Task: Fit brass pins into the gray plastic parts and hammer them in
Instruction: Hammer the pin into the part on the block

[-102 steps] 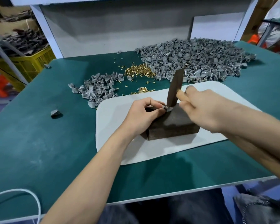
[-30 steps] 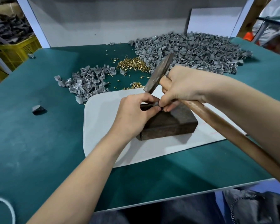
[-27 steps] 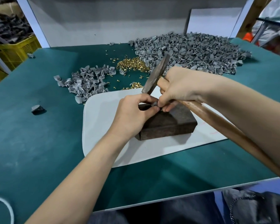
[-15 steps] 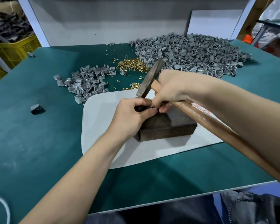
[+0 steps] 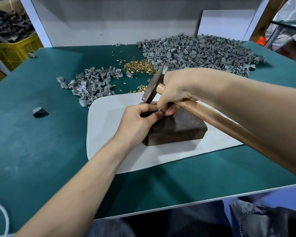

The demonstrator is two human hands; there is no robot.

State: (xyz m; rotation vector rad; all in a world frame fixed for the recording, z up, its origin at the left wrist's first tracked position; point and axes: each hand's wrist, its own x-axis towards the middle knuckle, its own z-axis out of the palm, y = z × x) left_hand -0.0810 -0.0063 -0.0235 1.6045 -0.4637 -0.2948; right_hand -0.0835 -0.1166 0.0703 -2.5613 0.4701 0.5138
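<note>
My left hand [image 5: 138,119] pinches a small gray plastic part [image 5: 161,111] on the top edge of a dark block [image 5: 179,130]. My right hand [image 5: 178,89] grips the hammer [image 5: 154,86] close under its head, the wooden handle running back under my forearm, and its fingertips reach down to the same part. The part is mostly hidden by both hands; whether a brass pin is in it I cannot tell. A heap of brass pins [image 5: 139,66] lies behind, between a small pile of gray parts [image 5: 90,83] and a big pile of gray parts [image 5: 200,53].
The block stands on a white mat [image 5: 106,120] on the green table [image 5: 32,142]. One loose gray part [image 5: 38,111] lies at the left. A yellow crate [image 5: 13,50] stands beyond the left corner. A white cord [image 5: 0,218] curls at the bottom left.
Since the earliest frame the hammer head has lifted off the block and tilted back. Over the last second both hands stay at the part, and the hammer head sinks slightly closer to them.
</note>
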